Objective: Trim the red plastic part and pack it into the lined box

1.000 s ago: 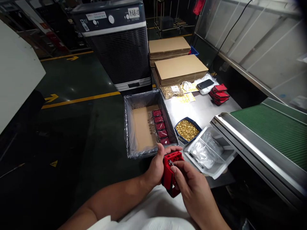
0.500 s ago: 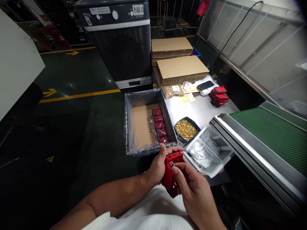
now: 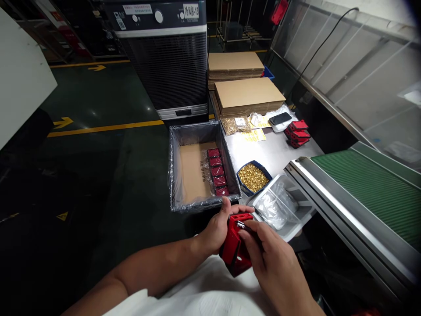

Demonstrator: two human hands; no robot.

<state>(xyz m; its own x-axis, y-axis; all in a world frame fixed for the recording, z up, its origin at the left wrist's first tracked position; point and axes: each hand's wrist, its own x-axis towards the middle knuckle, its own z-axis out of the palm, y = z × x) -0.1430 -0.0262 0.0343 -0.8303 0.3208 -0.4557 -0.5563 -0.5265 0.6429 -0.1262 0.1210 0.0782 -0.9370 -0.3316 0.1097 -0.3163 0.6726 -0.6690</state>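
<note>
My left hand grips a red moulded plastic housing from the side, its fingers wrapped over the top edge. My right hand pinches a small metal piece at the housing's upper end, and the fingertips partly hide it. Just beyond my hands stands a plastic-lined box on a cardboard base, with a row of red wrapped items along its right side. A blue tray of small brass parts lies nearest my left fingertips.
A clear plastic tray with bags sits by my right hand. A green conveyor belt runs along the right. The steel table holds a stack of red housings, a phone and cardboard sheets. An air cooler stands behind.
The red housing has tilted, with its lower part swinging left and showing more of its side. My right hand stays at its upper end, and the view has drifted slightly.
</note>
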